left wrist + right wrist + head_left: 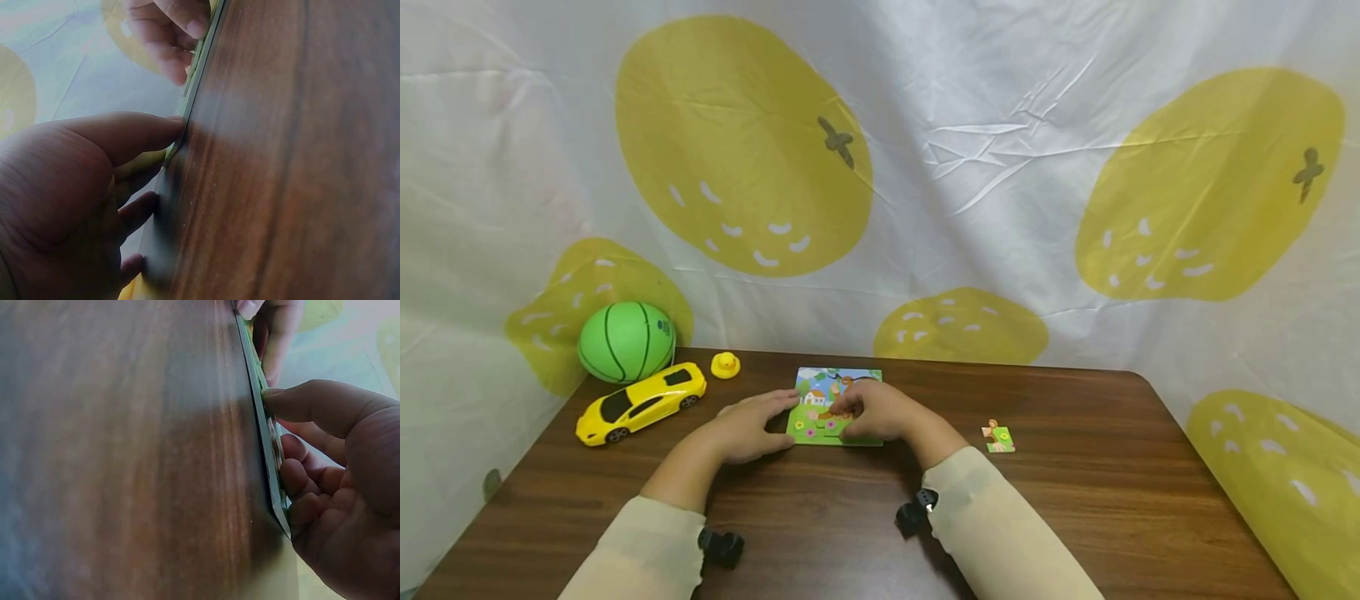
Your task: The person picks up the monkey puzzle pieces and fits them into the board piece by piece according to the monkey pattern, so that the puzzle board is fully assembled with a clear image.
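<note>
A jigsaw puzzle [812, 421] with a house, flowers and blue sky lies on the table in the head view. My left hand [748, 429] rests at its left side, thumb by the near corner and fingers farther up, all fairly straight. The left wrist view shows that thumb [153, 132] touching the board's edge. Over the right half of the picture, my right hand [880, 408] bends its fingers down and pinches a puzzle piece [831, 431] low on the board, partly hidden by the hand. In the right wrist view, curled fingers [297, 478] rest on the board.
A loose puzzle piece [999, 437] lies to the right on the brown table [1090, 483]. At the left are a yellow toy car [643, 403], a green ball [627, 342] and a small yellow rubber duck [726, 366]. A fruit-printed curtain [970, 208] hangs behind the table.
</note>
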The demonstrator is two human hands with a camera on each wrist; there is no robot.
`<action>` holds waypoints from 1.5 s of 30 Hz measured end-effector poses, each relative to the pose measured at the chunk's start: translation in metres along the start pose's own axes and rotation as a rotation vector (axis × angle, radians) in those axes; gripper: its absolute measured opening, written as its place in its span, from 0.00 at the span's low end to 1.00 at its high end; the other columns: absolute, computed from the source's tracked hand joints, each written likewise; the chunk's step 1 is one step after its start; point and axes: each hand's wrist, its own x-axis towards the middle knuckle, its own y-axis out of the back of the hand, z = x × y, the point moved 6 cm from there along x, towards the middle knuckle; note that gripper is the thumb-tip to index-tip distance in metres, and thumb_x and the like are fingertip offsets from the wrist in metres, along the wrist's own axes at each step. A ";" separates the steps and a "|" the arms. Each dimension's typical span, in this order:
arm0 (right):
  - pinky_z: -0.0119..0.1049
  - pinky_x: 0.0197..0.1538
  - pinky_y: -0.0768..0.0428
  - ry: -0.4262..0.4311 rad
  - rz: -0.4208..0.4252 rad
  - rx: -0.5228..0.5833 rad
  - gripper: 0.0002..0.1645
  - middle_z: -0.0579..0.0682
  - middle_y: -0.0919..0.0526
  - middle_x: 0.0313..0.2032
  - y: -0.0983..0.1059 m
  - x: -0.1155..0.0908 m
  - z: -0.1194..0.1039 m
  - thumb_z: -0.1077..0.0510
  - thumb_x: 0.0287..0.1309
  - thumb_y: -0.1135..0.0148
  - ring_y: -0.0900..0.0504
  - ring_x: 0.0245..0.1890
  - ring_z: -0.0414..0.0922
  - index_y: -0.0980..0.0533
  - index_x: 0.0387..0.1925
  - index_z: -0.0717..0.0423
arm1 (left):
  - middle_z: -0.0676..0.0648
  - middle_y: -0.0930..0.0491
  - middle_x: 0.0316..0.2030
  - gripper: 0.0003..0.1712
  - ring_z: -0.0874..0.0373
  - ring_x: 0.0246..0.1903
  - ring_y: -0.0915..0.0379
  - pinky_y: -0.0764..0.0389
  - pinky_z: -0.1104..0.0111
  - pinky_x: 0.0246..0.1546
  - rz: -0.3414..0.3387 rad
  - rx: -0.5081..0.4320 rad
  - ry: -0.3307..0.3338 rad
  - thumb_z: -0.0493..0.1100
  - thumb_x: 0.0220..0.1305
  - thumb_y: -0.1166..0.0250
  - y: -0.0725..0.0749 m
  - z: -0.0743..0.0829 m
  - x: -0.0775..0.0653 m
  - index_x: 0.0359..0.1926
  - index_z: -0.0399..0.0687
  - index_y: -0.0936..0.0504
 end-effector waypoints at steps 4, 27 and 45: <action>0.34 0.50 0.18 -0.022 0.002 -0.015 0.25 0.49 0.11 0.50 -0.001 0.001 0.000 0.60 0.51 0.20 0.19 0.44 0.39 0.11 0.54 0.55 | 0.45 0.39 0.84 0.43 0.33 0.81 0.44 0.43 0.24 0.72 0.003 0.004 0.001 0.58 0.72 0.32 0.001 0.000 -0.001 0.81 0.50 0.33; 0.44 0.64 0.17 -0.135 -0.035 -0.008 0.25 0.45 0.09 0.54 -0.004 0.007 -0.002 0.57 0.52 0.17 0.15 0.55 0.44 0.10 0.54 0.49 | 0.46 0.38 0.83 0.42 0.35 0.81 0.42 0.43 0.24 0.72 0.008 -0.003 0.017 0.57 0.72 0.31 0.000 -0.004 0.000 0.81 0.52 0.33; 0.43 0.62 0.17 -0.158 -0.031 -0.009 0.23 0.44 0.09 0.51 0.000 0.003 -0.001 0.56 0.51 0.16 0.15 0.52 0.42 0.10 0.51 0.48 | 0.47 0.39 0.84 0.42 0.36 0.82 0.43 0.44 0.23 0.72 0.002 -0.002 0.018 0.58 0.72 0.32 -0.002 -0.004 0.002 0.82 0.54 0.33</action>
